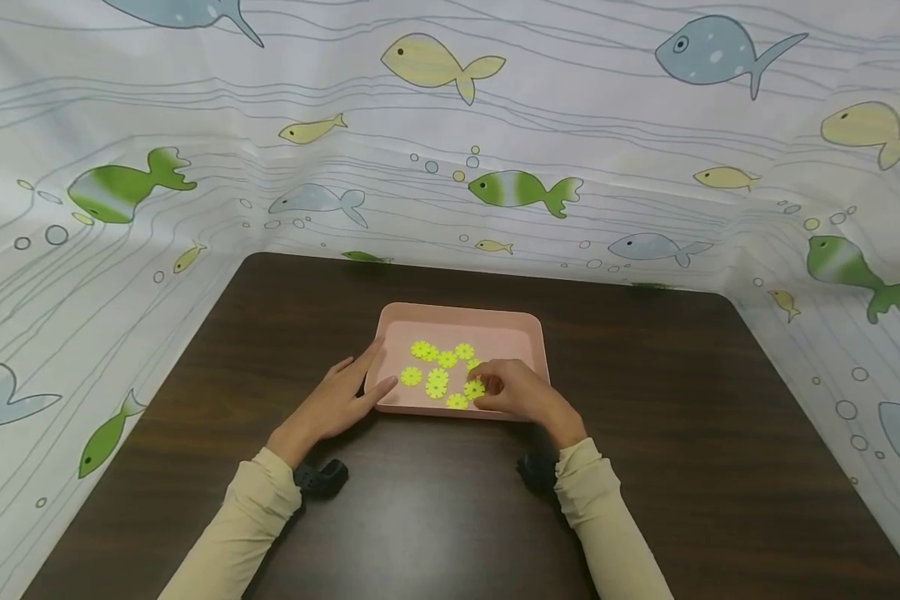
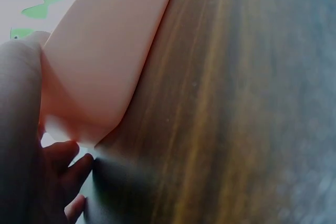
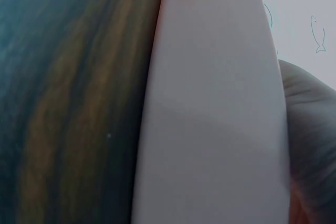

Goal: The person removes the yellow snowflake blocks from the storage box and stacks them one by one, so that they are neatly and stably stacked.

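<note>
The pink tray [image 1: 502,333] is set flat on the dark table [image 1: 660,417]. Notched yellow pieces [image 1: 447,359] are scattered across the middle of the tray's floor. The tray's near left corner is straddled by the left hand [image 1: 333,400]: the thumb and fingers are spread well apart against the tray, and no piece is seen in this hand. The right hand [image 1: 521,387] is placed over the tray's near right part, with its thumb and index finger curved. 1 yellow piece [image 1: 474,388] is seen at these fingertips; whether it is pinched cannot be told.

Caution: the following faults are judged possible.

1. Missed grip. The pieces appear thin, so an edge laid flush with the tray's floor may be missed by the fingertips.

2. Disturbed neighbours. Other pieces are located just beside the right fingertips and could be swept toward the tray's near wall.

3. Shifted tray. If the tray's left corner is pressed unevenly, or its near wall is knocked by the right wrist, the tray may be slid or tipped.
</note>
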